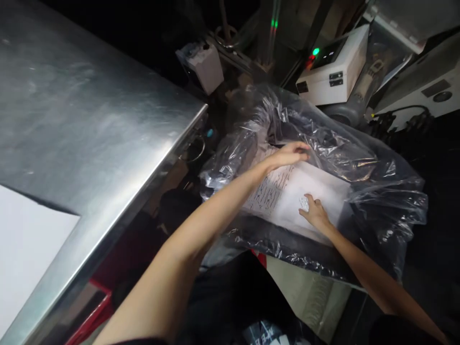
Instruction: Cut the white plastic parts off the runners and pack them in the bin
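A large white sheet (325, 187) with rows of dark markings on its left part lies inside a clear plastic bag or liner (388, 177). My left hand (289, 154) is over the sheet's far edge, fingers stretched forward and loosely bent, holding nothing that I can see. On the sheet's plain right part, my right hand (315, 213) has thumb and fingers spread around a small patch of dark print. Whether other sheets lie beneath this one is hidden. The liner bunches up around the sheet on all sides.
A shiny metal table (108, 124) fills the left side, with a white sheet (30, 249) on its near corner. Beyond the liner stand a white box with lights (338, 67) and a smaller white box (206, 67). Dark cables (395, 117) lie at the right.
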{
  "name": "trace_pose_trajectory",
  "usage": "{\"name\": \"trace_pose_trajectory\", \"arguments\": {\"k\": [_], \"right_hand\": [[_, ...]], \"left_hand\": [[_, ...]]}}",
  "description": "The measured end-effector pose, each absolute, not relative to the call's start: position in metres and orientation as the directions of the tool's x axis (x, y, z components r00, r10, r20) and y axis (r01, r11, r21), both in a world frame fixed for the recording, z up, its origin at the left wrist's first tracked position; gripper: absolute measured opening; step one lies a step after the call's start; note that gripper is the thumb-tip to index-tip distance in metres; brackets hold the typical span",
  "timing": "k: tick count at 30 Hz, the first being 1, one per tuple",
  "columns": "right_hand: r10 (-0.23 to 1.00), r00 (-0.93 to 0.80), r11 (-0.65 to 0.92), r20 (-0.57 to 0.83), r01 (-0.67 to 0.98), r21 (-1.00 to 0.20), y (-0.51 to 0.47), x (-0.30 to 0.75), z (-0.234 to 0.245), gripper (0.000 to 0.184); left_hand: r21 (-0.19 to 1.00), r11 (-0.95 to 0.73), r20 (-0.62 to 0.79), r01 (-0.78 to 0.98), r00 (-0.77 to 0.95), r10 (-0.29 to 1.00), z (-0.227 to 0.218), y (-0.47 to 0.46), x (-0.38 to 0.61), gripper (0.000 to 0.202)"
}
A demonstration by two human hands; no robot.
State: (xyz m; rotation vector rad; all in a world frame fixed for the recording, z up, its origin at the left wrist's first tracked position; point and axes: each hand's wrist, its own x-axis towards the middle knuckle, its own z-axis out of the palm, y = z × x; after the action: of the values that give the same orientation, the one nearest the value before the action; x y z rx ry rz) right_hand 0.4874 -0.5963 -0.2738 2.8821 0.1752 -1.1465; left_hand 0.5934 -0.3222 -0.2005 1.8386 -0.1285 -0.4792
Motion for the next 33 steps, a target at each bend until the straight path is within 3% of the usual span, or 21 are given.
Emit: {"name": "trace_pose_trajectory", "arguments": {"k": [2, 4, 9, 15, 20, 25, 29, 33], "right_hand": [[0.093, 0.714, -0.992, -0.694, 0.123, -0.007, -0.599, 0.493, -0.271, 0.074], [0.098, 0.715, -0.991, -0.693, 0.132, -0.004, -0.600, 0.500, -0.270, 0.079], [0.088, 0.718, -0.989, -0.691, 0.145, 0.025, -0.598, 0.515, -0.271, 0.081], [0.056, 0.701, -0.987, -0.711, 0.148, 0.068, -0.594, 0.520, -0.275, 0.077], [0.081, 0.714, -0.979, -0.695, 0.186, 0.078, -0.583, 0.535, -0.275, 0.084], [0.143, 0.719, -0.960, -0.680, 0.267, 0.079, -0.579, 0.564, -0.277, 0.082], [0.239, 0.705, -0.931, -0.668, 0.361, 0.048, -0.592, 0.573, -0.274, 0.073], [0.396, 0.668, -0.880, -0.630, 0.473, -0.051, -0.615, 0.565, -0.259, 0.055]], "left_hand": [[0.960, -0.273, -0.153, 0.064, 0.935, -0.319, -0.194, -0.318, 0.600, 0.059], [0.927, -0.364, -0.044, -0.089, 0.939, -0.341, -0.186, -0.312, 0.604, 0.062], [0.664, -0.647, 0.082, -0.375, 0.896, -0.435, -0.173, -0.295, 0.600, 0.071], [0.622, -0.631, 0.189, -0.464, 0.871, -0.454, -0.162, -0.272, 0.606, 0.053], [0.524, -0.715, 0.153, -0.463, 0.877, -0.456, -0.146, -0.251, 0.632, 0.089], [0.529, -0.804, 0.015, -0.272, 0.950, -0.312, -0.158, -0.241, 0.657, 0.038], [0.611, -0.740, 0.037, -0.284, 0.943, -0.331, -0.164, -0.238, 0.658, 0.037], [0.617, -0.725, 0.087, -0.306, 0.942, -0.323, -0.167, -0.236, 0.655, 0.032]]}}
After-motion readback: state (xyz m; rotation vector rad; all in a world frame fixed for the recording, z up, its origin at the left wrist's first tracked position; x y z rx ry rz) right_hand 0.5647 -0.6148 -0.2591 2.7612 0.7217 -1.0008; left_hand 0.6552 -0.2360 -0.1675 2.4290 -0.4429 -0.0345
